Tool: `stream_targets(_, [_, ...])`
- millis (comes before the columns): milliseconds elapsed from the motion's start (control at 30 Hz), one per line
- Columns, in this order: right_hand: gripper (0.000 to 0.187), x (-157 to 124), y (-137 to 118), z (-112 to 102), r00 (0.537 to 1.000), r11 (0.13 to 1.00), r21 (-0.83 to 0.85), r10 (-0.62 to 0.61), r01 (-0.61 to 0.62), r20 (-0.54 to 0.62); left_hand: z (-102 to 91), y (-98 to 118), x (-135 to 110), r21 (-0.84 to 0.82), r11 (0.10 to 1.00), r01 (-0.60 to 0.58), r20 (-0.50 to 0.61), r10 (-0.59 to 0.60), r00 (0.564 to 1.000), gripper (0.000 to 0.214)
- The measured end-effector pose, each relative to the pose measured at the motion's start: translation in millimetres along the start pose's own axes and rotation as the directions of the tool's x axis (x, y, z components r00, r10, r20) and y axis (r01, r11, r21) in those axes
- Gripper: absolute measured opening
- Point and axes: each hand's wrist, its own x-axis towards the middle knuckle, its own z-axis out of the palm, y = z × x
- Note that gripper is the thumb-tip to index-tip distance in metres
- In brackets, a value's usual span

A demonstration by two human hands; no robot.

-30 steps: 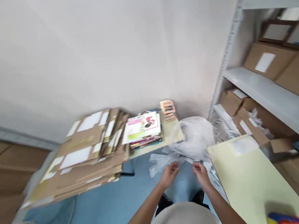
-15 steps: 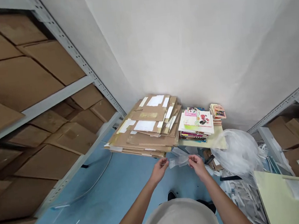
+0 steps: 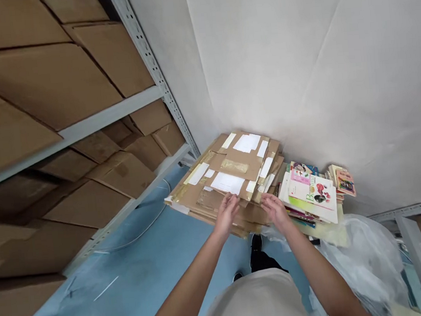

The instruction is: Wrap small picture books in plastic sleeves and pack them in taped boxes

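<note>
A stack of flattened cardboard (image 3: 217, 199) with white labels and brown tape lies before me. My left hand (image 3: 228, 213) is over the stack's near edge, its thumb and fingers pinched together. To its right, my right hand (image 3: 275, 210) is pinched in the same way above the front right corner of the cardboard. A clear plastic strip (image 3: 251, 206) is stretched between both hands, very faint against the brown surface. Beside my right hand lies a pile of books and magazines (image 3: 311, 191).
Shelves full of cardboard boxes (image 3: 52, 83) rise on the left. A smaller pile of books (image 3: 345, 181) stands by the wall. A large clear plastic bag (image 3: 369, 252) bulges at the lower right. One loose cable (image 3: 143, 236) crosses the blue floor (image 3: 132, 278).
Both hands have moved forward from above the floor to over the near part of the cardboard stack, still pinched. My view has turned left, and I stand closer to the stack.
</note>
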Motion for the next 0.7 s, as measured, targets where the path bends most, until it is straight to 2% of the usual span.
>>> stream_targets(133, [0.046, 52.9, -1.9, 24.0, 1.0, 0.999, 0.025, -0.029, 0.029, -0.001, 29.5, 15.9, 36.0, -0.048, 0.999, 0.009, -0.061, -0.012, 0.998, 0.041])
stream_targets(267, [0.052, 89.5, 6.5, 33.3, 1.0, 1.0, -0.026, 0.009, -0.009, 0.006, 49.6, 15.2, 70.0, -0.058, 0.994, 0.093, -0.17, -0.101, 0.98, 0.036])
stream_targets(400, [0.057, 107.4, 10.9, 32.1, 1.0, 0.998, -0.062, 0.023, -0.022, 0.014, 58.4, 8.5, 87.9, -0.098, 0.994, 0.047, -0.186, -0.065, 0.98, 0.032])
stream_targets(500, [0.064, 117.6, 8.6, 34.5, 0.998, 0.991, -0.12, 0.063, -0.063, 0.001, 59.1, 10.7, 97.2, -0.124, 0.987, 0.104, -0.203, -0.128, 0.971, 0.034])
stream_targets(600, [0.067, 126.9, 5.7, 40.9, 0.993, 0.982, -0.154, 0.116, -0.113, 0.015, 58.8, 19.2, 109.7, -0.061, 0.986, 0.155, -0.21, -0.164, 0.964, 0.037])
stream_targets(700, [0.059, 129.0, 3.7, 43.8, 0.989, 0.977, -0.179, 0.128, -0.113, 0.074, 61.9, 29.3, 121.3, 0.006, 0.991, 0.135, -0.219, -0.13, 0.967, 0.042])
